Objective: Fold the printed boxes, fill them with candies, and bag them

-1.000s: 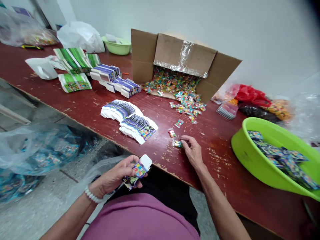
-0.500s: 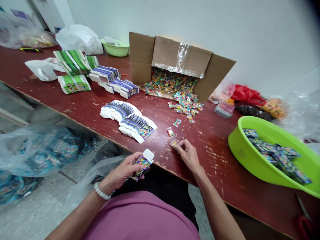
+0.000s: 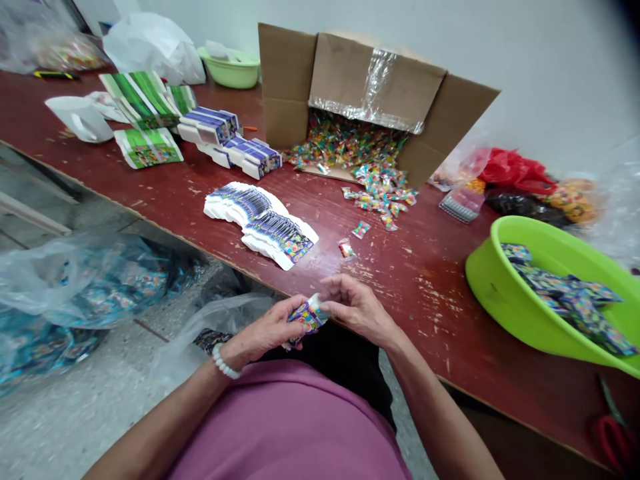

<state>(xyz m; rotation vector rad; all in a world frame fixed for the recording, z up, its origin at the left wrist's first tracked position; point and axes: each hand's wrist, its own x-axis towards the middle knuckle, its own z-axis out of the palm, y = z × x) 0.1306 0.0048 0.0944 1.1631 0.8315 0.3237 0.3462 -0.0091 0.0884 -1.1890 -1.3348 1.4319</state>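
A small printed purple box (image 3: 309,318) is in the grip of my left hand (image 3: 275,331), over the table's front edge. My right hand (image 3: 356,308) is at the box's white flap end, thumb and fingers curled round it; whether it holds a candy packet there is hidden. Two small candy packets, a nearer one (image 3: 345,249) and a farther one (image 3: 361,229), lie on the table beyond my right hand. A fanned row of flat printed boxes (image 3: 260,223) lies to their left. Behind, a cardboard box (image 3: 373,80) on its side spills many wrapped candies (image 3: 380,190).
A green basin (image 3: 505,313) with filled packs stands at the right, red-handled scissors (image 3: 613,433) near it. Bundled purple boxes (image 3: 255,159), green bundles (image 3: 150,148) and a white mug (image 3: 80,120) stand at the left. Plastic bags of blue packs (image 3: 100,287) lie below the table.
My right hand has moved left from the table to the box, and the packet it was touching has gone from the table. My left hand has shifted right with the box. The view has tilted slightly.
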